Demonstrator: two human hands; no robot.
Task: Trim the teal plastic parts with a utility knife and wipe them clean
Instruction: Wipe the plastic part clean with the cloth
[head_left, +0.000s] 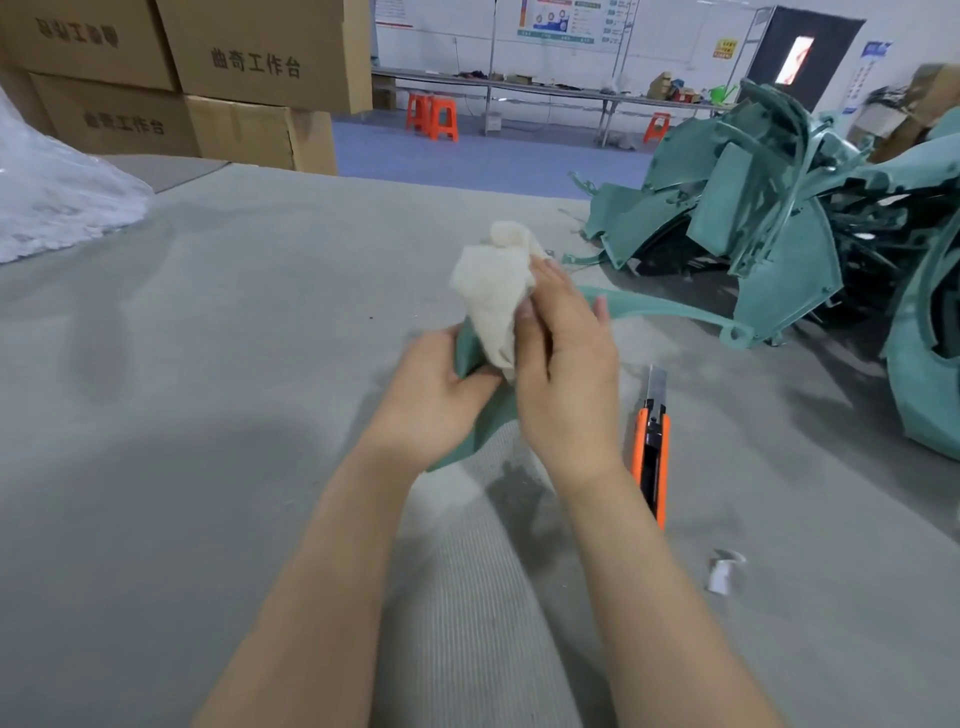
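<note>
A long curved teal plastic part (670, 310) lies across the grey table, its near end in my hands. My left hand (436, 395) grips that end from the left, fingers curled round its edge. My right hand (563, 358) holds a crumpled white cloth (496, 296) against the part, with the cloth bunched up above the fingers. An orange utility knife (652, 447) lies on the table just right of my right wrist, blade extended and pointing away from me. Most of the part's near end is hidden by my hands and the cloth.
A big pile of teal plastic parts (779, 208) fills the right side of the table. A small white scrap (723, 571) lies near the front right. Clear plastic bags (57, 197) sit at far left, cardboard boxes (208, 83) behind them. The grey cloth-covered table (234, 364) spreads to the left.
</note>
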